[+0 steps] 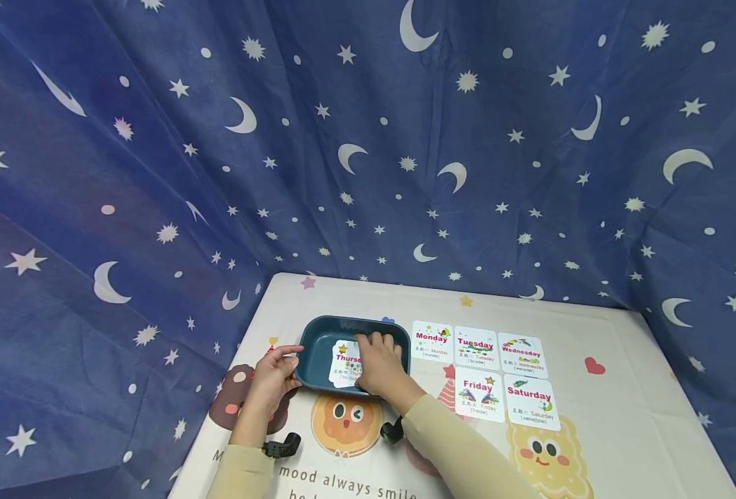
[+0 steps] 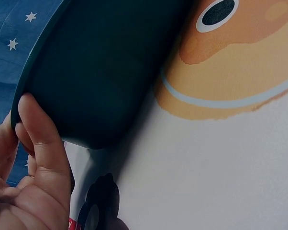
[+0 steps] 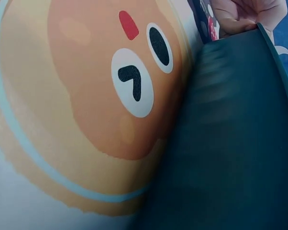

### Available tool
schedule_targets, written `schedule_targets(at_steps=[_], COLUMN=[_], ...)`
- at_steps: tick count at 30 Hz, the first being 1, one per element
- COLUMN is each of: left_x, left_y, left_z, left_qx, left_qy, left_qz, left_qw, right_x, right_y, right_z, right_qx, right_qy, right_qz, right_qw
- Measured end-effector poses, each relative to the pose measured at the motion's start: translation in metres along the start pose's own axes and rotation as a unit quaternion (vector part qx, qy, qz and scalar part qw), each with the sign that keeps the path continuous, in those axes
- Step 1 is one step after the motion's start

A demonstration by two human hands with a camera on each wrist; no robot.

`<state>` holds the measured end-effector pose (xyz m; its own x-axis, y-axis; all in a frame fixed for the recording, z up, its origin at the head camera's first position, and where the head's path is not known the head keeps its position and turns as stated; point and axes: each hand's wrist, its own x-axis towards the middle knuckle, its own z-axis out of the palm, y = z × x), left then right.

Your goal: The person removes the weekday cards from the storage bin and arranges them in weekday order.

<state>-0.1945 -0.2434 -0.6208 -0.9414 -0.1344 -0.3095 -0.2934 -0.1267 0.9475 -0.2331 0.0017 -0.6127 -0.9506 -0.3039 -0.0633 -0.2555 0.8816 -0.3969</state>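
Observation:
A dark teal tray [image 1: 324,326] with rounded corners sits at the left of the table. My left hand [image 1: 274,374] pinches its left rim; in the left wrist view the thumb and curled fingers [image 2: 43,139] lie on either side of that rim. Inside the tray, my right hand [image 1: 383,364] grips the right side of a white Thursday card [image 1: 345,360], and its fingers hide part of the print. A second card edge seems to show under the Thursday card. The right wrist view shows only the tray's outer wall [image 3: 230,143] and the left hand [image 3: 251,14].
Right of the tray lie the Monday [image 1: 432,341], Tuesday [image 1: 477,350] and Wednesday [image 1: 522,355] cards in a row. Below them lie the Friday [image 1: 479,395] and Saturday [image 1: 532,403] cards. A blue curtain [image 1: 374,173] with moons and stars hangs behind the printed tablecloth [image 1: 624,416].

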Motion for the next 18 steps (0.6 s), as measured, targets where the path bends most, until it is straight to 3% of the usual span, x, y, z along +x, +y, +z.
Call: schedule_targets(at_steps=[18], left_x=[0.0003], left_y=[0.0004], left_z=[-0.0015], left_qx=[0.009], left_qy=[-0.003], left_qz=[0.0], left_qw=[1.0], right_x=[0.0057], right_y=[0.0041], right_z=[0.0048], right_qx=[0.0], right_qy=[-0.01], right_qz=[0.001], right_qw=[1.0])
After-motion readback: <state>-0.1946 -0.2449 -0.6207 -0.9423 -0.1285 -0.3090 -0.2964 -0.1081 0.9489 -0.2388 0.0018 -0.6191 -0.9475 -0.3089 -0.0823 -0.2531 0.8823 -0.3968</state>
